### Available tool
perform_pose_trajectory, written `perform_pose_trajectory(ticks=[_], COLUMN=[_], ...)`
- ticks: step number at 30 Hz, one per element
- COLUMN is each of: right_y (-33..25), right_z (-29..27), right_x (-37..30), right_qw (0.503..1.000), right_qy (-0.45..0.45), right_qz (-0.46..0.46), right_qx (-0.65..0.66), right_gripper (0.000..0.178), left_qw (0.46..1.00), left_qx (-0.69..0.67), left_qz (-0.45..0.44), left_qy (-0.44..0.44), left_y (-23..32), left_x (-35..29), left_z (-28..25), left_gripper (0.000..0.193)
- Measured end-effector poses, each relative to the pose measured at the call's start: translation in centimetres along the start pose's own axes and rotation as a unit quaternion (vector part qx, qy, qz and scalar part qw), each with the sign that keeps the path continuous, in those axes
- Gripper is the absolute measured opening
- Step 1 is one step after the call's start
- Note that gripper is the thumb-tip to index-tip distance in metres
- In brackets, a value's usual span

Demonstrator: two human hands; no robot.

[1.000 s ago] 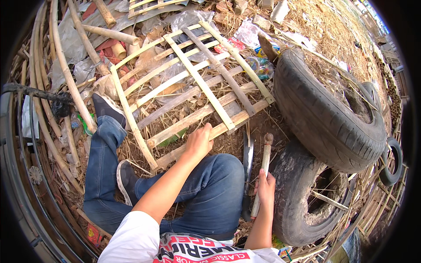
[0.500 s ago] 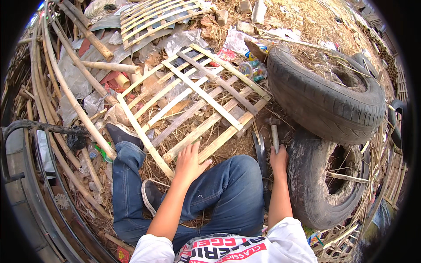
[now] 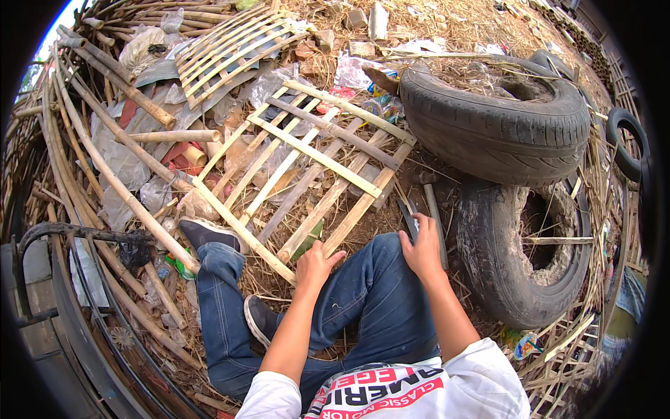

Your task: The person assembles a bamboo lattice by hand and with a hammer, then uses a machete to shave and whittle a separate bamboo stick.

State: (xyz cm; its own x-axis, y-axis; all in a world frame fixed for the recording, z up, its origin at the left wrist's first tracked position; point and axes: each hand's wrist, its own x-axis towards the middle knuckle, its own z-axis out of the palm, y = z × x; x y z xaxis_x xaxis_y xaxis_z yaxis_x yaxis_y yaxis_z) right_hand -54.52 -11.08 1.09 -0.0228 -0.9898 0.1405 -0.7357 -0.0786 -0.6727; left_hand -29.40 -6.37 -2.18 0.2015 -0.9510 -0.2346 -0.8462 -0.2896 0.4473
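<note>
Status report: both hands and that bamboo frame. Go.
Left hand open, resting on the near edge of the bamboo lattice frame. Right hand on the hammer handle, grip not clear. Two tyres close on the right.

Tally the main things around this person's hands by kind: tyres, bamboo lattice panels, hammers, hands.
Tyres: 3
Bamboo lattice panels: 2
Hammers: 1
Hands: 2, left hand, right hand
Total: 8

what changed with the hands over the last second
The right hand let go of the upright stick and now rests by the hammer and blade on the ground. The left hand stayed on the near edge of the bamboo lattice; the tyres did not move.
</note>
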Motion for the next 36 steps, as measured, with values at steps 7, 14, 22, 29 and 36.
perform_pose_trajectory(ticks=[7, 14, 22, 29, 36], right_y=[-0.4, -0.5, -0.5, 1.9, 3.1], right_z=[1.1, 1.2, 1.0, 3.0, 7.3], right_x=[-1.2, -1.1, -1.0, 3.2, 10.5], right_qw=[0.998, 0.996, 0.995, 0.984, 0.989], right_qy=[0.003, -0.003, -0.019, -0.111, -0.139], right_qz=[0.016, 0.016, 0.034, 0.081, -0.007], right_qx=[0.069, 0.089, 0.094, 0.114, 0.052], right_gripper=[0.038, 0.036, 0.037, 0.063, 0.112], left_qw=[1.000, 0.998, 0.996, 0.995, 0.997], left_qx=[-0.020, -0.045, -0.076, -0.068, -0.066], left_qz=[0.003, -0.034, -0.037, -0.064, -0.027], left_qy=[0.003, 0.003, 0.003, -0.026, 0.001], left_y=[0.8, 1.4, 1.4, -0.3, -1.0], left_x=[0.3, 0.3, -0.2, -1.5, -1.3], left_z=[-0.2, -0.7, -1.5, -3.2, -2.2], left_gripper=[0.069, 0.070, 0.075, 0.075, 0.081])
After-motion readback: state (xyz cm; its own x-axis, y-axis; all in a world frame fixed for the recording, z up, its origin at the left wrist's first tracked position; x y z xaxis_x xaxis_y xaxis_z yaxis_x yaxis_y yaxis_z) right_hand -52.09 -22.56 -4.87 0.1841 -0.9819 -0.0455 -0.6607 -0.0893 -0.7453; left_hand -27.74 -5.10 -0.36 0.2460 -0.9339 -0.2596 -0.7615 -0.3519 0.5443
